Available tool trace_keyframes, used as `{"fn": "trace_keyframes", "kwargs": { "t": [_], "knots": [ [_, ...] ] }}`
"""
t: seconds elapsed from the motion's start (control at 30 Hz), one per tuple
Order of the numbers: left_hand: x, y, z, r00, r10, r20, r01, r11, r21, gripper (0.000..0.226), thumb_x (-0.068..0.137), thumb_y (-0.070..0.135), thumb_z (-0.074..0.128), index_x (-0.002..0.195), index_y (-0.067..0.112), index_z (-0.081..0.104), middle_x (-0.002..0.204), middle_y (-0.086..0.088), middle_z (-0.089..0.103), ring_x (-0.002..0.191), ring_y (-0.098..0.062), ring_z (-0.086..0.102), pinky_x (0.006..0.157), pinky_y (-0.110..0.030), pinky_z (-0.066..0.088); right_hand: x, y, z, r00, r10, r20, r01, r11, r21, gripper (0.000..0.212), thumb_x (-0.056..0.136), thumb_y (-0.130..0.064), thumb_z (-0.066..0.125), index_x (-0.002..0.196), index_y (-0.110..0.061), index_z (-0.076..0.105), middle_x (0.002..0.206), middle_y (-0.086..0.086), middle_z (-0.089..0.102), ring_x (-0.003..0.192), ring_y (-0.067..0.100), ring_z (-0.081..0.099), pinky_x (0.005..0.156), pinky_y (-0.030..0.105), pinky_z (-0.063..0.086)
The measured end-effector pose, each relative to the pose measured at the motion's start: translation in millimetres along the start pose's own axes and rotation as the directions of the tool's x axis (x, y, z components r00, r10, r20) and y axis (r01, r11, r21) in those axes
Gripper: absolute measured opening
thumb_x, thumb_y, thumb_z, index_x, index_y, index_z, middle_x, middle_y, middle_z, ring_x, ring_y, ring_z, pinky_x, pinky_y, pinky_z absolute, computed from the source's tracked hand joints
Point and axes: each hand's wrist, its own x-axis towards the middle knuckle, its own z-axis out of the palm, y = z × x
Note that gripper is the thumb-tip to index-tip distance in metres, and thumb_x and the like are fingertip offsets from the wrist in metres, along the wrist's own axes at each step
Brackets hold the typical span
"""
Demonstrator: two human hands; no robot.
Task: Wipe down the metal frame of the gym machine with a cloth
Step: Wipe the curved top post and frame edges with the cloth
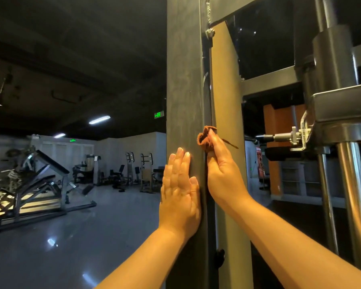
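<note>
A tall dark metal upright (183,80) of the gym machine fills the middle of the view. My left hand (178,192) lies flat on its front face, fingers straight and pointing up. My right hand (221,170) grips a small bunched brown cloth (204,137) and holds it against the upright's right edge, in the narrow gap beside a second, lighter post (225,101). Most of the cloth is hidden inside the fingers; a thin loose end sticks out to the right.
To the right stand chrome guide rods (352,195), a sliding carriage with a pull pin (288,136) and cross beams (269,82). A chain and clip (209,32) hang above the cloth. Far left, across a shiny grey floor (71,247), stand other gym machines (29,176).
</note>
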Motion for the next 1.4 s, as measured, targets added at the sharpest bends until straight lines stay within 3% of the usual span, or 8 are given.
{"fn": "trace_keyframes", "kwargs": {
  "t": [0.17,0.33,0.43,0.57,0.77,0.9,1.1,1.4],
  "knots": [
    [-1,-1,-1,1.000,-0.016,-0.020,0.017,0.999,0.039,0.060,0.107,0.040,0.023,0.165,0.025,0.019,0.173,0.011,0.011,0.160,-0.007,0.001,0.130,-0.036,0.008,-16,11,7,0.999,-0.023,-0.026,0.024,1.000,0.018,0.056,0.108,-0.002,0.038,0.149,-0.040,0.037,0.142,-0.030,0.045,0.135,-0.012,0.041,0.110,0.013,0.035],
    [41,8,-15,0.999,-0.015,-0.051,0.018,0.998,0.058,0.053,0.106,0.043,0.025,0.158,0.032,0.023,0.163,0.010,0.021,0.153,-0.006,0.015,0.124,-0.028,0.016,33,-10,-3,1.000,-0.026,-0.004,0.026,1.000,-0.007,0.054,0.109,-0.002,0.036,0.146,-0.041,0.035,0.147,-0.019,0.044,0.131,-0.015,0.042,0.113,0.011,0.033],
    [74,10,-15,1.000,-0.015,-0.013,0.016,0.999,0.051,0.061,0.104,0.045,0.018,0.163,0.032,0.011,0.172,0.012,0.004,0.157,-0.002,-0.005,0.129,-0.032,0.005,50,-20,-2,0.998,-0.054,-0.025,0.056,0.997,0.055,0.050,0.109,-0.004,0.036,0.136,-0.047,0.038,0.129,-0.036,0.045,0.117,-0.028,0.044,0.098,0.000,0.035],
    [69,8,-11,0.999,0.020,-0.030,-0.017,0.997,0.074,0.064,0.104,0.046,0.013,0.166,0.028,0.012,0.174,0.012,0.002,0.156,0.003,-0.010,0.129,-0.030,-0.002,18,-1,6,0.991,-0.113,-0.071,0.115,0.993,0.023,0.054,0.107,-0.008,0.039,0.139,-0.051,0.039,0.140,-0.027,0.048,0.134,-0.011,0.044,0.111,0.014,0.036],
    [104,20,-21,0.993,0.033,-0.110,-0.025,0.997,0.077,0.051,0.108,0.045,0.024,0.155,0.028,0.031,0.161,0.008,0.029,0.153,-0.012,0.024,0.122,-0.015,0.005,45,-7,0,0.999,0.027,-0.043,-0.024,0.997,0.069,0.055,0.108,-0.008,0.038,0.149,-0.044,0.037,0.157,-0.018,0.040,0.145,-0.004,0.033,0.124,0.037,0.032],
    [171,28,-27,0.993,0.092,-0.071,-0.091,0.996,0.019,0.054,0.110,0.038,0.028,0.161,0.023,0.027,0.171,0.005,0.019,0.159,-0.008,0.009,0.130,-0.032,0.008,117,-36,-4,0.997,0.020,-0.069,-0.014,0.996,0.085,0.055,0.100,-0.023,0.036,0.150,-0.045,0.037,0.160,-0.014,0.039,0.149,0.001,0.031,0.124,0.042,0.031],
    [186,29,-25,0.996,0.080,-0.046,-0.079,0.997,0.016,0.060,0.108,0.016,0.045,0.163,0.011,0.022,0.174,-0.003,0.012,0.161,-0.025,0.008,0.128,-0.055,0.012,100,-43,5,0.987,0.084,-0.138,-0.078,0.996,0.049,0.059,0.102,-0.012,0.037,0.152,-0.044,0.039,0.159,-0.016,0.040,0.150,0.007,0.034,0.122,0.045,0.034],
    [230,41,-40,0.998,0.058,0.006,-0.058,0.998,0.011,0.059,0.106,0.014,0.041,0.160,0.007,0.020,0.171,-0.006,0.016,0.161,-0.025,0.009,0.127,-0.059,0.016,146,-81,-6,0.965,0.252,-0.075,-0.248,0.967,0.059,0.062,0.103,-0.008,0.035,0.150,-0.049,0.034,0.162,-0.020,0.034,0.153,0.004,0.024,0.126,0.042,0.027]
  ]
}}
